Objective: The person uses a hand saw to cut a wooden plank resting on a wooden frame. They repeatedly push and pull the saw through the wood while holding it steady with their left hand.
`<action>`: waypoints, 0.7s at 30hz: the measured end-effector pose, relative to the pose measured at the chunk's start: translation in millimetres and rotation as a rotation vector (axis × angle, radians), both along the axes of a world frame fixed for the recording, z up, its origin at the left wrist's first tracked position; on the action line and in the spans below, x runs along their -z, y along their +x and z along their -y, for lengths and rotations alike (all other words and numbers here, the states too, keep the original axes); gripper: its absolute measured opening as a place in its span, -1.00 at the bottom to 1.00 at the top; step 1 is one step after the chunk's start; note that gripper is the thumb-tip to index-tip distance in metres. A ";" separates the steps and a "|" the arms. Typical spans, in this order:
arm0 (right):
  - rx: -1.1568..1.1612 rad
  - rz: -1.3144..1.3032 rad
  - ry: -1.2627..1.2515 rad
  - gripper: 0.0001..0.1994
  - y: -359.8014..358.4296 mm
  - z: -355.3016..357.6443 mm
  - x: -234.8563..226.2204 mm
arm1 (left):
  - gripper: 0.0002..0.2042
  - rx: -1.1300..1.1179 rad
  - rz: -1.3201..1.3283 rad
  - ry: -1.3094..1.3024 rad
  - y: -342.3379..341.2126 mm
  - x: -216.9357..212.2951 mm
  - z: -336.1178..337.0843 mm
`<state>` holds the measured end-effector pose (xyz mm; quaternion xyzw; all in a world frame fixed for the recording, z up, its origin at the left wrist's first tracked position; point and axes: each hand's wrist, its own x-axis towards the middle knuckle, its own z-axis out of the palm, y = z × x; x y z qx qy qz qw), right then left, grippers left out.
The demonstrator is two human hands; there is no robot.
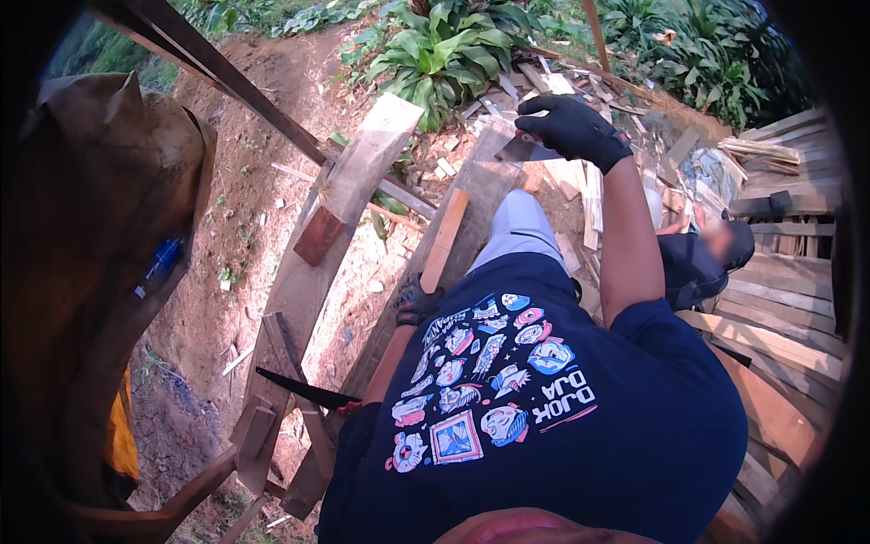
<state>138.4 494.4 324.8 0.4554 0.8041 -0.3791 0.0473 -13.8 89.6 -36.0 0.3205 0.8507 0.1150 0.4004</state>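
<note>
Left grip (417,303) on wood strip (446,240); handsaw (308,390), reddish block (319,236) nearby.

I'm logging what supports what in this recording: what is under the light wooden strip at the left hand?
A long grey plank shows beneath the strip. The strip covers the surface directly below; the gloved left hand hides its near end.

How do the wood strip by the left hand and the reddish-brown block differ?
Shape: the wood strip is long and narrow; the block is short and stubby.
Colour: the wood strip is lighter; the block is darker and redder.
Contact: the wood strip has the gloved left hand at its lower end; the block lies on the plank, no hand on it.
Both look like cut wood.
</note>
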 end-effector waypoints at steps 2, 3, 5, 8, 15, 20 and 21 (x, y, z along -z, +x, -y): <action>-0.047 -0.022 0.052 -0.60 13.6 -16.1 25.2 | -0.27 0.023 0.038 -0.016 -2.1 -20.1 -6.5; -0.040 -0.020 0.048 -0.64 11.0 -11.7 23.0 | -0.26 0.013 0.019 -0.019 -1.4 -22.8 -4.1; -0.059 -0.014 0.046 -0.69 9.0 -9.3 24.2 | -0.25 -0.004 -0.018 -0.026 0.9 -28.1 -0.2; -0.143 -0.015 0.073 -0.70 12.2 -18.0 36.3 | -0.26 0.023 -0.044 0.021 0.6 -29.9 1.2; -0.145 -0.049 0.061 -0.65 3.3 -4.1 18.5 | -0.15 0.013 0.173 0.015 -13.5 -69.0 -11.7; -0.069 -0.077 -0.012 -0.56 -7.8 10.1 -5.4 | -0.13 -0.050 0.119 -0.105 -26.8 -66.0 -10.3; -0.053 -0.059 -0.025 -0.55 -11.1 11.5 -9.6 | -0.12 -0.075 0.115 -0.022 -31.3 -52.9 -1.1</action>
